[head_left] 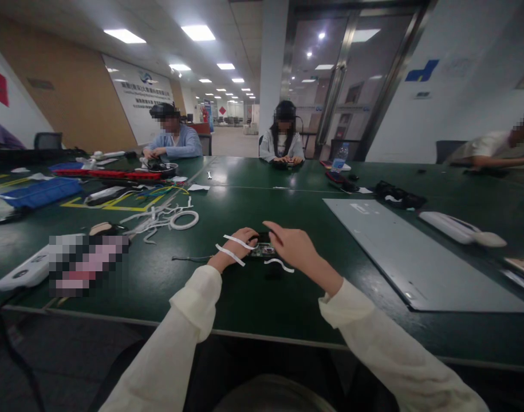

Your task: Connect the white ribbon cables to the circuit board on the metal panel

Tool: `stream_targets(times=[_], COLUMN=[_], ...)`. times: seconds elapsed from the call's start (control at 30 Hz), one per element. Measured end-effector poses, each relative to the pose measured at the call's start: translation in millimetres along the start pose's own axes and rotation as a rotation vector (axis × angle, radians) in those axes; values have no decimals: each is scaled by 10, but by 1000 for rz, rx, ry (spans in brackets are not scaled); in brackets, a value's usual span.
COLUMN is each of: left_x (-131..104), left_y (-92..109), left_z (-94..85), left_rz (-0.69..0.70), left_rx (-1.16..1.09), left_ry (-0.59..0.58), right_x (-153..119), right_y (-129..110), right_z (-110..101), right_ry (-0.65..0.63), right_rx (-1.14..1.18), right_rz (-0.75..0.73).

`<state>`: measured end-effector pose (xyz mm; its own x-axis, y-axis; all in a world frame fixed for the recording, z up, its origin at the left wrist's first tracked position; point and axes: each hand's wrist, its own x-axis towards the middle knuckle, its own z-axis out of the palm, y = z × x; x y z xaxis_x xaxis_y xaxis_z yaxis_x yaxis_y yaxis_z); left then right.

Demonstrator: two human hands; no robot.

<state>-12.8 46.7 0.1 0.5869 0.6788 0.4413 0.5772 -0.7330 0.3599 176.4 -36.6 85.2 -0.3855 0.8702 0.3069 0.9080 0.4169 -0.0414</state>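
Note:
A small green circuit board [266, 250] with a dark upper edge sits low over the green table, between both hands. My left hand [241, 243] is closed around its left end. At the right end, my right hand [295, 247] has its index finger raised and stretched out, while the other fingers are curled against the board, partly hidden. One white strip [236, 241] lies across the back of my left hand, and a second white strip [231, 255] crosses the wrist. Just below the board is a curved white strip [279, 264]. A thin dark cable [190, 259] runs out to the left.
White strips and a white ring [184, 220] lie to the left, near a white power strip [38, 260] and a blue tray [40, 193]. A large grey panel [408, 252] covers part of the right side. Several people sit around the table; a bottle [340, 157] stands far right.

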Motion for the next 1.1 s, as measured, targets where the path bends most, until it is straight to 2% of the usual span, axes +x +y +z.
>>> stream_targets(times=[0.1, 0.2, 0.3, 0.4, 0.53, 0.73, 0.93, 1.1], left_x=[-8, -33, -73, -112, -147, -170, -164, -151], left_y=[12, -19, -83, -138, -147, -111, -78, -28], left_z=[-51, -108, -137, -152, -194, -221, -219, -249], left_rz=[-17, -70, -132, -163, -154, -138, -148, -148], left_rx=[24, 29, -13, -86, -154, -107, -73, -97], left_ry=[88, 121, 39, -93, -208, -282, -247, -205], right_x=[-1, -134, -363, -545, -589, -490, -434, -423], right_y=[679, 1415, 1976, 2263, 2346, 2283, 2198, 2202], right_z=[69, 245, 444, 597, 688, 727, 770, 787], right_ry=[63, 125, 193, 190, 121, 30, 41, 60], right_rx=[-35, -116, -231, -247, -189, -109, -67, -41], right_rz=[244, 425, 635, 756, 792, 710, 624, 624])
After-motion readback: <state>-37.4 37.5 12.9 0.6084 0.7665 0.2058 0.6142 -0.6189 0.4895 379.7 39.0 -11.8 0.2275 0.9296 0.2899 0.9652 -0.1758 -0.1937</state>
